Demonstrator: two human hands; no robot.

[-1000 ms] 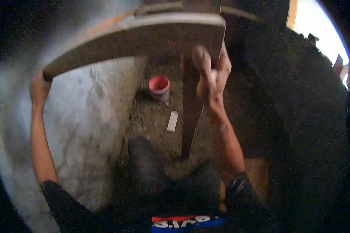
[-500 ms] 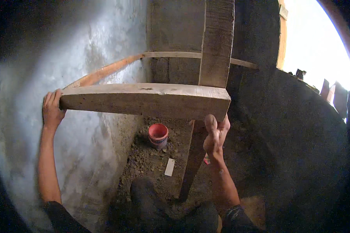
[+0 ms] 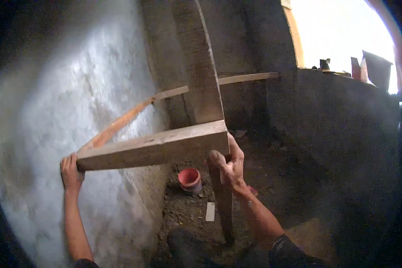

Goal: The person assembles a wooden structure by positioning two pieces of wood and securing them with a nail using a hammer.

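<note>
We are looking down into a dim room where a pale wall (image 3: 105, 85) is filling the left and a dark wall (image 3: 317, 116) is closing off the right. A dirt floor (image 3: 272, 192) is spreading below, and a bright opening (image 3: 339, 35) is glaring at upper right. A tall upright plank (image 3: 196, 67) is standing ahead of us; a crosswise plank (image 3: 156, 149) is reaching from beside the pale wall to it, rising slightly rightward. A thin wooden strip (image 3: 120, 120) is running behind. Our right hand (image 3: 231, 169) is clasping the crosswise plank's right end, thumb on the front face; our left hand (image 3: 71, 172) is bending its fingers about the left end. A red bucket (image 3: 190, 180) is sitting on the floor, and a small white slab (image 3: 210, 211) is lying nearer us.

We are judging that the crosswise plank could be twisting or dropping if either hand is loosening, and that left fingers could be getting pinched against the wall.

The upright plank's top is running out of view, and the crosswise plank is hiding where they meet. We cannot tell how tightly the left hand is gripping; its thumb is staying out of sight.
</note>
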